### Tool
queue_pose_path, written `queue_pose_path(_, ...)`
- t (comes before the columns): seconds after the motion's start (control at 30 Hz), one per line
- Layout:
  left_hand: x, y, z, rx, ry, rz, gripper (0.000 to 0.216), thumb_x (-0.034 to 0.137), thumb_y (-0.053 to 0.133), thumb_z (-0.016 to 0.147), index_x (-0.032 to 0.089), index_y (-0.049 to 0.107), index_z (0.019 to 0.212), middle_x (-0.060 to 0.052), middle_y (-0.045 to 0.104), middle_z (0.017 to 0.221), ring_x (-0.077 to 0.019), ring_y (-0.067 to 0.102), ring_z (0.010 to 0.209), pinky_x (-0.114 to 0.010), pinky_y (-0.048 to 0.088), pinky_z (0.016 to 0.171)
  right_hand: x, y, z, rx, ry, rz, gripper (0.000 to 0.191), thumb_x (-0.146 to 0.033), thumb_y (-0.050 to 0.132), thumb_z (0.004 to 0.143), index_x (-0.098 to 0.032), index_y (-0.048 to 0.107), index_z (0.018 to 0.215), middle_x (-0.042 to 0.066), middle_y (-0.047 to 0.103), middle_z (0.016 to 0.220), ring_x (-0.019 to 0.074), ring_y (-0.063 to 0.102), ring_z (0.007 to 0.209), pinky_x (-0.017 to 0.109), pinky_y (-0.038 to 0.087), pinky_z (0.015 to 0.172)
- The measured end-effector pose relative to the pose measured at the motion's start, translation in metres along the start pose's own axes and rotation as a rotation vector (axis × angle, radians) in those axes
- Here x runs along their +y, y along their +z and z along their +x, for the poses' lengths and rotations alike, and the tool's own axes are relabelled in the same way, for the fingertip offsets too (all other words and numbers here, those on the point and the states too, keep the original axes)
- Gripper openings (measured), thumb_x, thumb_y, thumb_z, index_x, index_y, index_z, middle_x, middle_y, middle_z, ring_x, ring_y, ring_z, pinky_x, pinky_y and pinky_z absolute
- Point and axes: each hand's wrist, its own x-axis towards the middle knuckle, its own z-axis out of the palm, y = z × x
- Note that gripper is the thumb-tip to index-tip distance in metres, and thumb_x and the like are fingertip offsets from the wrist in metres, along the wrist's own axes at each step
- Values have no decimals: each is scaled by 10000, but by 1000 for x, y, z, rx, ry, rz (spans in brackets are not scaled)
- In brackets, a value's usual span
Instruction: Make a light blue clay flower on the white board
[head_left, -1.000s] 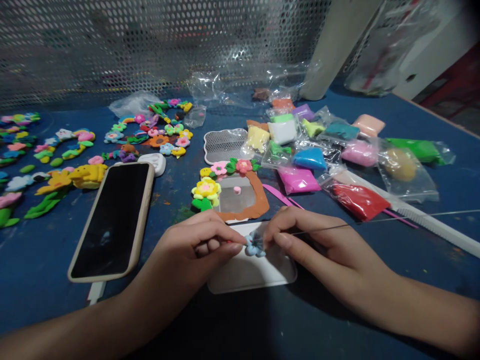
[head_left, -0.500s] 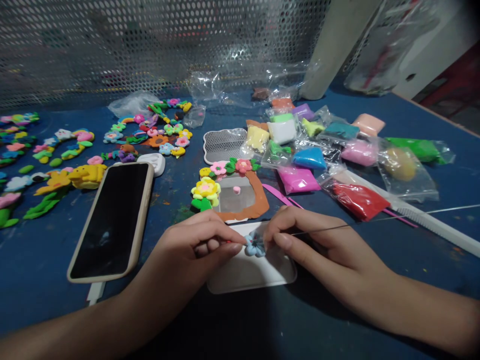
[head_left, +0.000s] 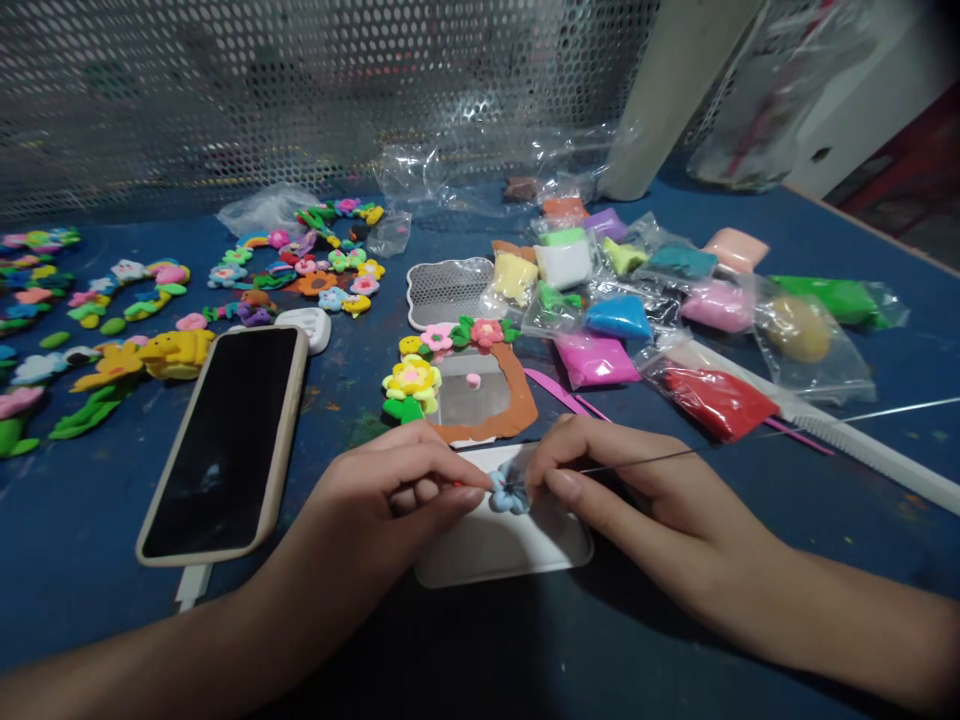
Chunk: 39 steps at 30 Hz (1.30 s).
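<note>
A small light blue clay flower (head_left: 510, 492) is between my hands, over a white rounded board (head_left: 502, 558). My left hand (head_left: 397, 500) is closed, its thumb and index finger pinched at the flower's left edge; a speck of red shows by these fingertips. My right hand (head_left: 637, 490) is closed too, pinching a long thin metal needle (head_left: 817, 427) that sticks out to the right. Its fingertips are at the flower's right side and hide the needle's tip. Just beyond lies a mirror frame (head_left: 517, 400) partly covered in brown clay, with clay flowers on its left and top.
A phone (head_left: 225, 450) with a cable lies left, near several clay-decorated pieces (head_left: 300, 280). Bagged clay packs, including a red one (head_left: 720, 402), are spread at the back right. A white comb (head_left: 862, 440), a pink plastic knife (head_left: 555, 388) and a mesh-patterned panel (head_left: 450, 290) lie nearby.
Both hands stay almost in place at the blue flower. The needle's outer end has risen slightly, and the flower appears turned a little.
</note>
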Motion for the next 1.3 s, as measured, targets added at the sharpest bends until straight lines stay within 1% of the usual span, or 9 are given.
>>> queue_pose_path(0.13,2,0,1,-3,-13,0,95,163,631,819,205,708,783,26,629,710,-94,570,635,-181,406,562,0,-1,0,15,-7,-4,173,-183,433,930,-192,589,857,-10,586,749,104,528,654,208,417,579)
queue_pose_path(0.53,3,0,1,-14,-16,7,105,145,622,822,195,704,781,14,630,720,-102,569,658,-197,405,591,-1,0,-1,13,-2,-3,176,-185,436,933,-189,592,851,-8,580,730,104,523,634,211,417,570)
queue_pose_path(0.67,5,0,1,-3,-90,-9,104,180,610,832,201,682,760,19,626,737,-104,568,672,-198,401,594,1,-3,-2,92,-46,45,165,-180,458,931,-191,592,835,-8,590,763,93,548,678,185,431,600)
queue_pose_path(0.73,6,0,0,31,-160,-15,133,233,578,858,206,657,754,26,619,754,-92,546,636,-192,386,552,2,-5,-4,154,-62,74,162,-174,468,931,-198,596,834,-10,592,780,88,555,701,168,438,616)
queue_pose_path(0.8,7,-1,-2,54,-203,-30,165,281,516,896,226,652,820,30,621,809,-76,517,589,-185,370,500,3,-7,-6,196,-52,101,158,-182,477,931,-206,602,839,-14,589,780,83,551,692,154,442,606)
queue_pose_path(0.93,9,-1,-7,59,-161,-85,213,255,460,924,278,654,1009,24,619,897,-61,541,597,-159,417,507,4,-9,-7,217,-23,145,153,-205,485,931,-206,609,843,-11,599,785,87,555,687,154,452,603)
queue_pose_path(1.03,13,1,-9,78,-144,-176,175,178,527,874,233,684,928,8,635,901,-57,574,575,-153,460,521,3,-9,-6,218,-29,150,153,-204,487,928,-201,611,837,-7,594,771,94,554,686,164,452,602)
queue_pose_path(1.17,18,4,-8,92,-237,-312,115,150,593,813,201,695,799,32,639,706,-47,558,473,-133,445,463,3,-10,-8,215,-48,134,160,-193,486,925,-194,612,827,-4,584,761,99,547,683,175,444,603)
queue_pose_path(1.3,22,7,-5,75,-402,-410,65,195,629,786,190,679,744,61,577,466,-60,530,412,-127,425,431,2,-10,-8,209,-48,117,165,-193,481,928,-194,612,829,-8,578,748,98,538,675,178,431,597)
